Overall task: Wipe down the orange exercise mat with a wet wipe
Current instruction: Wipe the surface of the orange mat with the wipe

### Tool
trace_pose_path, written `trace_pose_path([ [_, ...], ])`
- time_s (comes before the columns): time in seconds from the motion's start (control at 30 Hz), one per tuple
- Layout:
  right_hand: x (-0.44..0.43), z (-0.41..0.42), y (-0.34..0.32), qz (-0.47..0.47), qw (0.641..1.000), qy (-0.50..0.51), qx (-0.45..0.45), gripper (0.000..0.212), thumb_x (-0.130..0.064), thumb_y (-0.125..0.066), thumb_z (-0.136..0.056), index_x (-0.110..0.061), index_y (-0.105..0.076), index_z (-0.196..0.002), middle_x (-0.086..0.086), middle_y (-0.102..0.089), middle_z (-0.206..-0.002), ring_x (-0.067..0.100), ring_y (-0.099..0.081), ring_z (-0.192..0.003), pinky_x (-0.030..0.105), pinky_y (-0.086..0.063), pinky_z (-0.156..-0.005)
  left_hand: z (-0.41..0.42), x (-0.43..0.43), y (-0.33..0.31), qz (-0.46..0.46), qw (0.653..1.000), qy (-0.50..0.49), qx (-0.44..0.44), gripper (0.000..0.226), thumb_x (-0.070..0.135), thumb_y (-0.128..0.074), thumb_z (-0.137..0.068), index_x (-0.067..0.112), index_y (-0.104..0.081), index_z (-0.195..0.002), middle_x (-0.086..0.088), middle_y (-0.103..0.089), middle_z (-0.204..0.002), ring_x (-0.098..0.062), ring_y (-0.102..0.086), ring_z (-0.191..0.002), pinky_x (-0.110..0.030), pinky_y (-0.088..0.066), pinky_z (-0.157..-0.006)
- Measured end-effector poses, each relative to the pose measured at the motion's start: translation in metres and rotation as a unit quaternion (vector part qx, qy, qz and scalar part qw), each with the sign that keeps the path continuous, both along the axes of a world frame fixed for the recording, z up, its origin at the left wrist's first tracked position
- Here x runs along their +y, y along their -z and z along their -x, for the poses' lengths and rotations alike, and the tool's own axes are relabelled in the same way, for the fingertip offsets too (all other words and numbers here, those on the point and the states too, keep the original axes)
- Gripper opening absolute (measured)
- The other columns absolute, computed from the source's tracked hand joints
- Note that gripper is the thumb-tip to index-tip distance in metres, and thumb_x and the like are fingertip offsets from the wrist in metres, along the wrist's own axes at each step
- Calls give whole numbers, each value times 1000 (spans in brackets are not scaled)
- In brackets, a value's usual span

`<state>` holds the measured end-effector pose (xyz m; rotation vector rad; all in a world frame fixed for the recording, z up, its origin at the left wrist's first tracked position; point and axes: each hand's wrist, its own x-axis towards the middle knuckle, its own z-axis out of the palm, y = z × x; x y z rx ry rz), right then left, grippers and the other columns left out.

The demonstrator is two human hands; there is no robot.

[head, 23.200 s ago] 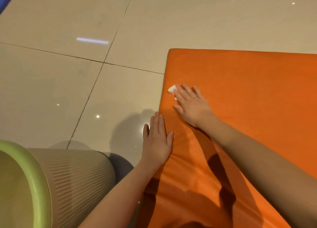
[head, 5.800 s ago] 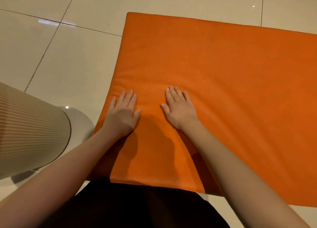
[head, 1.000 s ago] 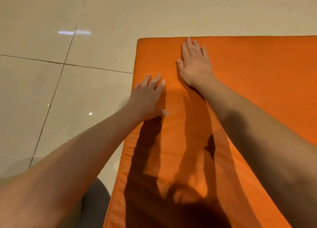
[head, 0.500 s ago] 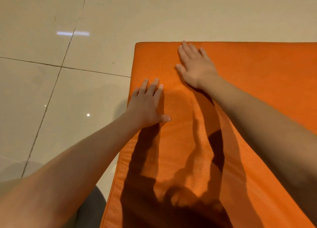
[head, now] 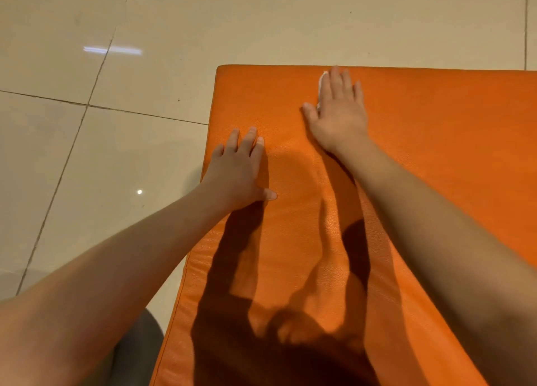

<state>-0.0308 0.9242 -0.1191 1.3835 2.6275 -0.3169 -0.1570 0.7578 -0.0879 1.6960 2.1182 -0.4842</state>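
Orange exercise mat (head: pixel 436 182): padded, leather-grain cover, lying flat on the floor (head: pixel 116 153) of glossy beige tiles; far-left corner in view, far edge running off to the right. Wet wipe (head: pixel 321 84): small, white, on the mat just inside its far edge, a little right of the far-left corner; only a sliver shows beside the index finger, the rest covered. Right grip (head: pixel 338 109): bare hand, palm down, fingers straight and close together, pressing flat on the wipe; nothing curled round it. Left grip (head: pixel 236 170): bare hand, palm down on the mat by its left edge, nearer the person than the right grip, fingers slightly spread, thumb out to the right; holds nothing. Shadows of both forearms fall across the near part of the mat. Dark grey shape (head: pixel 136 353): on the floor beside the mat's near-left edge, possibly clothing; too little shows to tell.
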Motion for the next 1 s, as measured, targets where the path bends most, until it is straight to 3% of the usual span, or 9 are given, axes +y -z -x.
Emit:
trace_pose_path([
  [0.2,-22,-13,4,-33,989,-144,-3,68,-52,-21,-102,-12,-9,-156,10,-3,-164,25,1,-151,40,4,-120,-1,-1,0,4,1000,2,9,109,68,-56,-83,12,2,-156,-9,9,-164,-35,8,-150,-50,-11,-119],
  [0.4,-27,6,5,17,999,-10,46,69,-48,-23,-103,-7,-5,-156,10,2,-164,25,5,-151,40,4,-121,-2,-4,-1,-4,1000,4,4,106,66,-55,-85,11,2,-156,-9,9,-164,-35,8,-150,-49,-12,-119],
  [0.57,-49,-22,14,-18,993,-109,38,70,-49,-26,-103,-10,-4,-156,7,0,-164,23,3,-151,37,6,-120,-3,-6,1,-11,1000,1,4,105,66,-55,-85,11,1,-156,-8,8,-164,-34,7,-150,-48,-12,-119],
  [0.73,-51,-5,9,16,997,-2,80,67,-45,-25,-104,-9,-4,-156,7,2,-164,23,5,-151,38,4,-121,-3,-5,1,-2,1000,-1,2,105,66,-55,-85,12,3,-156,-8,9,-164,-34,8,-150,-49,-12,-120],
  [0.9,-76,-40,11,15,990,-118,77,64,-42,-30,-104,-11,-8,-156,4,-4,-164,22,0,-151,35,5,-120,-4,-6,3,-12,1000,3,4,104,66,-53,-86,12,2,-156,-9,7,-164,-34,7,-150,-49,-12,-120],
  [1.0,-60,-42,13,-1,996,-57,73,61,-40,-23,-105,-12,-5,-156,4,-1,-164,21,3,-151,36,5,-120,-5,-6,2,-7,1000,5,4,103,66,-52,-86,12,3,-156,-9,8,-164,-34,7,-150,-48,-11,-120],
])
